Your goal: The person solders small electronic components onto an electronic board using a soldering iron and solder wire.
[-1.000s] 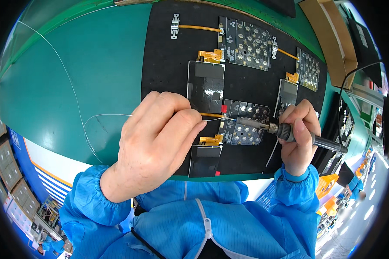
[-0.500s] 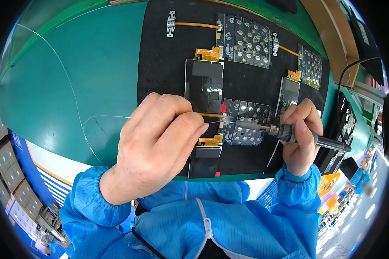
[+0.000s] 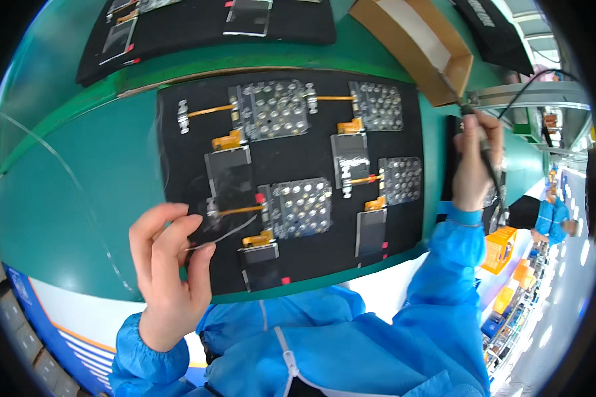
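My left hand (image 3: 169,264) pinches a thin solder wire (image 3: 237,230) at the near left corner of the black mat (image 3: 298,159). The wire's free end points toward a circuit board (image 3: 302,208) with round metal pads. An orange flex strip (image 3: 240,211) leads left from that board, and a small dark screen (image 3: 261,264) hangs off its near side. At the right, beyond the mat, my right hand (image 3: 475,162) is closed round a soldering iron (image 3: 489,164). The iron's tip points up at the near end of an open cardboard box (image 3: 458,69).
More boards (image 3: 275,109) with screens and flex strips lie on the mat. Past a green ledge (image 3: 198,78) sits another black mat (image 3: 298,30) with similar parts. A black cable (image 3: 533,86) arches at the far right. Orange boxes (image 3: 500,250) and a person in blue (image 3: 549,218) are farther right.
My right hand has carried the soldering iron off the near board, right and away, to the cardboard box. My left hand has drawn back leftward with the solder wire. The view has shifted.
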Action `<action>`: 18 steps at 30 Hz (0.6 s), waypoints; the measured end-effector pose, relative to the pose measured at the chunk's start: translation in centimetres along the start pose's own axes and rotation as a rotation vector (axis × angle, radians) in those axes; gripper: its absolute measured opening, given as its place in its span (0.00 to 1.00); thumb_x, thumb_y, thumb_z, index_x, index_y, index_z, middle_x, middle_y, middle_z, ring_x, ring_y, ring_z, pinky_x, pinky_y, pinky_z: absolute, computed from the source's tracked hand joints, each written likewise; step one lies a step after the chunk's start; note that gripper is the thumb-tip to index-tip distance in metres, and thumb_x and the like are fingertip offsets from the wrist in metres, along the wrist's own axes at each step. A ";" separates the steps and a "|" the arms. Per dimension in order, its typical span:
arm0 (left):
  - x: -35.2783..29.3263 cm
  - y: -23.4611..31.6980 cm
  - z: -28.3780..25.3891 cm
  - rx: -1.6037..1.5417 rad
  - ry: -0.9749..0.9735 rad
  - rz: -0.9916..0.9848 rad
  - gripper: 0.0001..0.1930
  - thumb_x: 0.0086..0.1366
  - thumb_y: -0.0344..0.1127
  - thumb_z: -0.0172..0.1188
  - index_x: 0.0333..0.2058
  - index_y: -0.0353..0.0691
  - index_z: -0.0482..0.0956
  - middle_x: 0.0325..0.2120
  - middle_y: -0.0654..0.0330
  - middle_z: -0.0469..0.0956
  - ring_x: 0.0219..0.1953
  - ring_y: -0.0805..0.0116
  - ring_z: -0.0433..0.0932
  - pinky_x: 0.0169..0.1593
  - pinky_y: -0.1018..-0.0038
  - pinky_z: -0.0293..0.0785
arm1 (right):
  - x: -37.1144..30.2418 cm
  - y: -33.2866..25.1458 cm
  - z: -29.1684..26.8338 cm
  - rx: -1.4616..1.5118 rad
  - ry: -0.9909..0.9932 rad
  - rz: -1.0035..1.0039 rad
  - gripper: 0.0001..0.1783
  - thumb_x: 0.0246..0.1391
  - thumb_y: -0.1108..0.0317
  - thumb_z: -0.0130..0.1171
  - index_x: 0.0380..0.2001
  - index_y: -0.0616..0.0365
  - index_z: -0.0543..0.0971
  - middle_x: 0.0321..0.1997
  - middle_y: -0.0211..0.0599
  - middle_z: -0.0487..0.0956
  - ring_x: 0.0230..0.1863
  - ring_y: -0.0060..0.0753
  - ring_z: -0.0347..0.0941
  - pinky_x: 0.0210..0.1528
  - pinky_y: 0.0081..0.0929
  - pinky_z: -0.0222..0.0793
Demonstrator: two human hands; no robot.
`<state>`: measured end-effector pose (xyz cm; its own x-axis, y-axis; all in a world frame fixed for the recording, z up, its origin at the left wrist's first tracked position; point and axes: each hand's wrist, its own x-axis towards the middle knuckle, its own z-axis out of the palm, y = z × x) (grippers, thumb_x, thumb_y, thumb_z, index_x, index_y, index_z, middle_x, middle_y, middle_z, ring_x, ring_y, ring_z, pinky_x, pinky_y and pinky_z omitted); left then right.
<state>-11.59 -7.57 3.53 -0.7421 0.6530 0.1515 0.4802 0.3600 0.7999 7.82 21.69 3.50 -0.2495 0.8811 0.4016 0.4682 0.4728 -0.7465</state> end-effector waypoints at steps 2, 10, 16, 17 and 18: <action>-0.1 -0.3 0.8 0.044 -0.024 0.129 0.10 0.46 0.16 0.62 0.29 0.33 0.75 0.33 0.54 0.71 0.27 0.65 0.71 0.27 0.73 0.68 | 0.4 0.2 -2.6 0.149 -0.009 0.013 0.10 0.55 0.64 0.55 0.36 0.58 0.71 0.27 0.26 0.68 0.22 0.11 0.57 0.23 0.10 0.52; -1.4 0.4 4.2 0.083 -0.150 0.279 0.10 0.42 0.19 0.65 0.26 0.35 0.77 0.27 0.59 0.72 0.27 0.64 0.72 0.27 0.73 0.68 | -7.0 -1.2 -0.8 0.735 -0.699 0.260 0.16 0.50 0.57 0.54 0.25 0.59 0.66 0.22 0.32 0.67 0.21 0.16 0.57 0.22 0.16 0.51; -1.4 0.3 4.9 0.064 -0.142 0.301 0.09 0.44 0.18 0.65 0.25 0.34 0.76 0.28 0.56 0.73 0.28 0.66 0.74 0.28 0.77 0.71 | -7.8 -0.8 0.6 0.681 -0.728 0.395 0.16 0.51 0.55 0.53 0.25 0.58 0.68 0.24 0.28 0.68 0.21 0.11 0.56 0.22 0.13 0.50; -1.3 0.2 5.0 0.063 -0.144 0.306 0.09 0.44 0.18 0.65 0.25 0.34 0.76 0.28 0.57 0.72 0.28 0.66 0.74 0.28 0.77 0.71 | -7.8 -0.9 0.7 0.651 -0.716 0.366 0.16 0.51 0.55 0.53 0.25 0.58 0.68 0.24 0.28 0.68 0.21 0.11 0.56 0.23 0.13 0.50; -1.3 0.2 5.0 0.060 -0.146 0.312 0.09 0.43 0.18 0.65 0.25 0.34 0.76 0.28 0.57 0.72 0.28 0.66 0.74 0.28 0.77 0.71 | -7.9 -0.9 0.8 0.649 -0.718 0.368 0.16 0.51 0.55 0.53 0.25 0.58 0.68 0.24 0.28 0.68 0.21 0.11 0.56 0.23 0.13 0.50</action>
<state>-8.22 -5.02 0.60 -0.4830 0.8244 0.2951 0.7032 0.1643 0.6918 8.72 14.26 0.61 -0.7300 0.6642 -0.1612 0.1241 -0.1032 -0.9869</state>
